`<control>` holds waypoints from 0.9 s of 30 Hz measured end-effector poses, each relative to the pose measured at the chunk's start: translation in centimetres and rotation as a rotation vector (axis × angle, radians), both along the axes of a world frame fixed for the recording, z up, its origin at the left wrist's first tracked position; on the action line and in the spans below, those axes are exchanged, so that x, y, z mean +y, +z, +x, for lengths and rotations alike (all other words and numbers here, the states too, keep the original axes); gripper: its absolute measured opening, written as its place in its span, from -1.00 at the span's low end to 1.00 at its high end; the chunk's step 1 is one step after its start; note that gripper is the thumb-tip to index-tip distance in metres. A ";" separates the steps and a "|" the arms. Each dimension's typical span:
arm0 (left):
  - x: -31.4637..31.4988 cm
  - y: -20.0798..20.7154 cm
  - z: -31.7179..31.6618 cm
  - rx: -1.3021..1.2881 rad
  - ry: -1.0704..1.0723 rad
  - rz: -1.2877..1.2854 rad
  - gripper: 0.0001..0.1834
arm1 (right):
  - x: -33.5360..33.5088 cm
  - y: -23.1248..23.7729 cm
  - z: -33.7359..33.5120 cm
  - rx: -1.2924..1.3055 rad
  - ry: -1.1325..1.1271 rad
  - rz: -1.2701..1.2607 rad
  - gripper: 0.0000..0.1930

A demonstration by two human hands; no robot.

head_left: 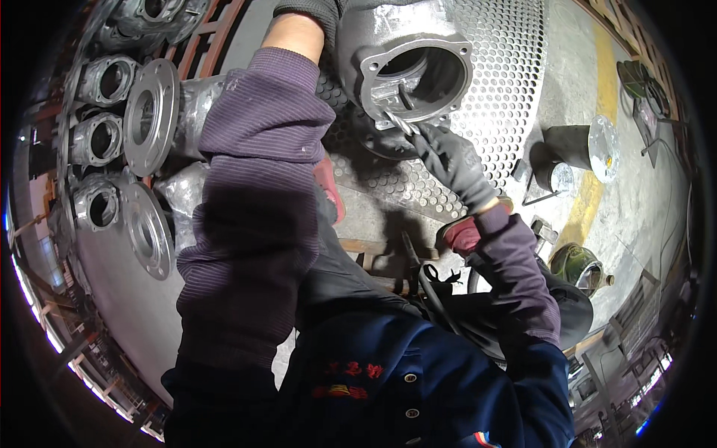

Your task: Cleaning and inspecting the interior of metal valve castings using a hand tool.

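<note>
A large grey metal casting (351, 56) with a flanged round opening stands in front of me at the top of the view. My right hand (454, 166), in a dark grey glove, is closed around a slim silver metal rod (401, 123). The rod's end lies at the lower left rim of the opening, and I cannot make out its exact kind. My left hand (317, 10), also gloved, reaches to the left side of the casting. Its fingers are cut off or hidden at the upper edge. Under the casting sits a dark round flanged part (388, 142).
Several similar castings (101, 140) and wide ring flanges (151, 118) stand along the left. A perforated metal plate (515, 67) covers the floor beneath the work. To the right are a metal cylinder (603, 149), a smaller one (560, 179) and a green rounded part (575, 265).
</note>
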State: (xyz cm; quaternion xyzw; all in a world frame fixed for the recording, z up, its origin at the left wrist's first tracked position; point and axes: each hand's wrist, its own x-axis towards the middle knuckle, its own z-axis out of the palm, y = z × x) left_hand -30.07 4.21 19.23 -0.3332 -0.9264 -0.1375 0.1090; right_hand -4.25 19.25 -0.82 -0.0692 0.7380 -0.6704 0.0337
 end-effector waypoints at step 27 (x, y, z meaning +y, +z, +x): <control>0.1 3.5 4.7 -0.222 -0.072 -0.069 -0.43 | 3.5 10.3 4.8 -0.574 -0.311 0.115 -0.61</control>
